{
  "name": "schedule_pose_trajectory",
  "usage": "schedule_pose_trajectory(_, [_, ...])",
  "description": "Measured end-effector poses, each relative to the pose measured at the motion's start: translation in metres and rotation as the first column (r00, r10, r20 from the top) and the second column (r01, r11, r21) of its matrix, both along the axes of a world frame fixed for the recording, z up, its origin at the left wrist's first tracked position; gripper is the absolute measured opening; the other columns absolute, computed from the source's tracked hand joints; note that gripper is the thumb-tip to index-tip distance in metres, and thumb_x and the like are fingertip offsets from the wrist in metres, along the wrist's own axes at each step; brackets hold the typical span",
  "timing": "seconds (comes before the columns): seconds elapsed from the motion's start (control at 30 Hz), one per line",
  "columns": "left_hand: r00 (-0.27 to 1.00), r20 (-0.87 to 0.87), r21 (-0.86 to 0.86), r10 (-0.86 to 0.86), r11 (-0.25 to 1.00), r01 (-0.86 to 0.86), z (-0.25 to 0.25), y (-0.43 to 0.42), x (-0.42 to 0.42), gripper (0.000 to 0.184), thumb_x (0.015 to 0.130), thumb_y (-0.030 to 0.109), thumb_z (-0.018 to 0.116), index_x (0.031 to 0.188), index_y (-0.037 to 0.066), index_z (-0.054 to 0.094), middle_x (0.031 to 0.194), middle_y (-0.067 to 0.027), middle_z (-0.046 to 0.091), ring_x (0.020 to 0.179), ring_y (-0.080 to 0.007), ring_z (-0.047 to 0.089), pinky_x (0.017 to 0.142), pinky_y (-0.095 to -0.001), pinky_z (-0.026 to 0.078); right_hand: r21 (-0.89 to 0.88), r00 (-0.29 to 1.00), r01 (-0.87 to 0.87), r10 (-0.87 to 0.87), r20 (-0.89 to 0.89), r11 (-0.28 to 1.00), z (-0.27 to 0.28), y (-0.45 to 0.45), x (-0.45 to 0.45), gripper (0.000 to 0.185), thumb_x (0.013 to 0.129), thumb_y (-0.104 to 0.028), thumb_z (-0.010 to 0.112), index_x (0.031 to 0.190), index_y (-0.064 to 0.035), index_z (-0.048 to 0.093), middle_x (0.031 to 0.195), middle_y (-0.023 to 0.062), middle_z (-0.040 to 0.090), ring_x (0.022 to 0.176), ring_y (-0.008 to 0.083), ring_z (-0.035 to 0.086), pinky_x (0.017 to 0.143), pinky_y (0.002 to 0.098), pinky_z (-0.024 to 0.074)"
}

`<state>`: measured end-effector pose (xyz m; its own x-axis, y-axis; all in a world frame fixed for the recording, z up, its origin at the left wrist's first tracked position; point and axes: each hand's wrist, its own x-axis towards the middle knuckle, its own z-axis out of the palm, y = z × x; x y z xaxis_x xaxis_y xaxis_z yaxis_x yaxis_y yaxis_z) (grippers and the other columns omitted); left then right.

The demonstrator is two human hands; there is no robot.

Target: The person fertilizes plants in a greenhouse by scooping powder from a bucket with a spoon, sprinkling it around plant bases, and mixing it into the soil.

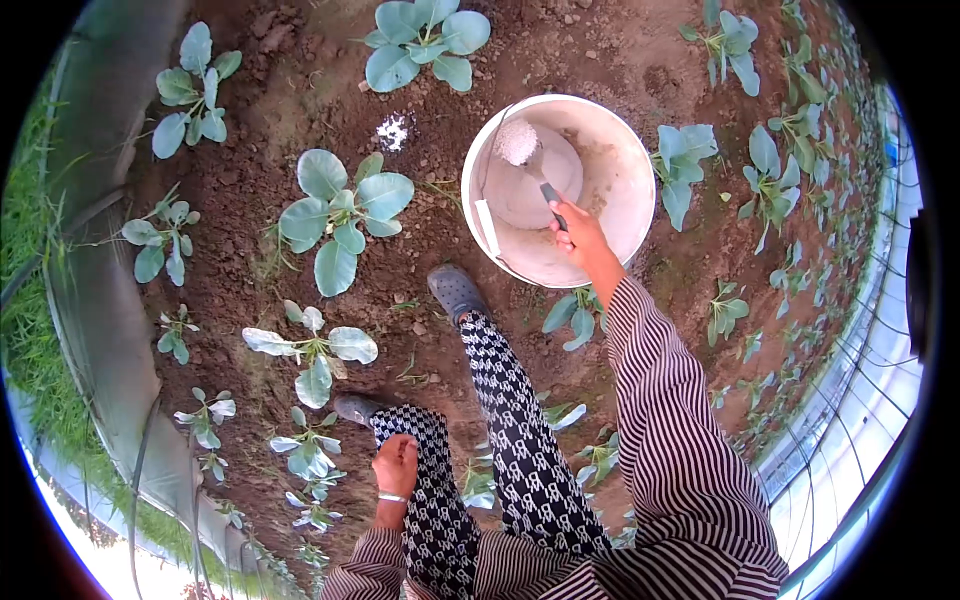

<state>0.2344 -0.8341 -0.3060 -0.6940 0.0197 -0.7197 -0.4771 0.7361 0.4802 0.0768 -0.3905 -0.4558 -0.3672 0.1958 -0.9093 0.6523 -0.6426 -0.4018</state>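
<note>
One scoop point(546, 186), clamped in my right grip point(582, 243), lies near one roomy bucket's point(622, 185) edge; my left grip point(394, 465) curls together.

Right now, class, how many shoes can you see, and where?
2: the right shoe, below and left of the bucket; the left shoe, above the left hand in the picture, partly hidden by trousers.

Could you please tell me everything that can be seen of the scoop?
The scoop has a dark grey handle, perhaps plastic, and a head heaped with whitish granules that hide most of its bowl. The right hand grips the handle near its end. The head points away from the person, over the mouth of the bucket; whether it touches the bucket cannot be told.
</note>
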Motion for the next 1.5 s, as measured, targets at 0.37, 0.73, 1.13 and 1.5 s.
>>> schedule_pose_trajectory(0.37, [0.993, -0.116, 0.12, 0.018, 0.993, -0.004, 0.018, 0.004, -0.016, 0.009, 0.083, 0.01, 0.06, 0.087, 0.003, 0.064, 0.073, -0.0095, 0.064, 0.062, -0.0159, 0.062, 0.06, -0.0287, 0.05, 0.019, 0.995, 0.079, -0.078, -0.062, 0.997, 0.114, -0.017, 0.072, 0.052, 0.088, -0.018, 0.058, 0.138, -0.0153, 0.041, 0.067, 0.0003, 0.049, 0.041, 0.0039, 0.033, 0.035, 0.0173, 0.0261])
schedule_pose_trajectory(0.73, [0.996, -0.065, -0.196, -0.059, 0.98, 0.045, -0.004, -0.183, 0.137, 0.031, 0.077, 0.017, 0.065, 0.105, 0.005, 0.058, 0.092, -0.015, 0.061, 0.085, -0.0294, 0.059, 0.076, -0.0387, 0.048, 0.157, 0.965, -0.136, 0.166, -0.201, 0.978, 0.156, -0.129, 0.158, 0.059, 0.089, -0.016, 0.054, 0.143, -0.0088, 0.031, 0.068, 0.0025, 0.05, 0.042, 0.0049, 0.036, 0.037, 0.0168, 0.0309])
schedule_pose_trajectory(1.13, [0.954, 0.283, -0.209, -0.095, 0.965, 0.158, -0.016, -0.226, 0.243, 0.062, 0.075, 0.041, 0.065, 0.128, 0.015, 0.046, 0.118, -0.0129, 0.055, 0.113, -0.0294, 0.05, 0.097, -0.0481, 0.034, -0.112, 0.719, -0.694, 0.691, -0.071, 0.711, 0.095, -0.335, 0.236, 0.055, 0.083, -0.005, 0.059, 0.136, -0.0049, 0.043, 0.065, 0.0028, 0.053, 0.044, 0.0053, 0.038, 0.04, 0.0188, 0.0316])
schedule_pose_trajectory(1.5, [0.952, 0.095, -0.096, 0.291, 0.955, -0.282, -0.021, -0.243, 0.317, 0.044, 0.075, 0.032, 0.066, 0.112, 0.01, 0.056, 0.101, -0.0091, 0.062, 0.095, -0.0273, 0.058, 0.086, -0.0413, 0.041, -0.26, 0.504, -0.842, 0.861, -0.07, 0.472, -0.082, -0.544, 0.276, 0.049, 0.088, -0.012, 0.057, 0.136, -0.0096, 0.045, 0.062, 0.0007, 0.051, 0.041, 0.0045, 0.036, 0.037, 0.0196, 0.0287])
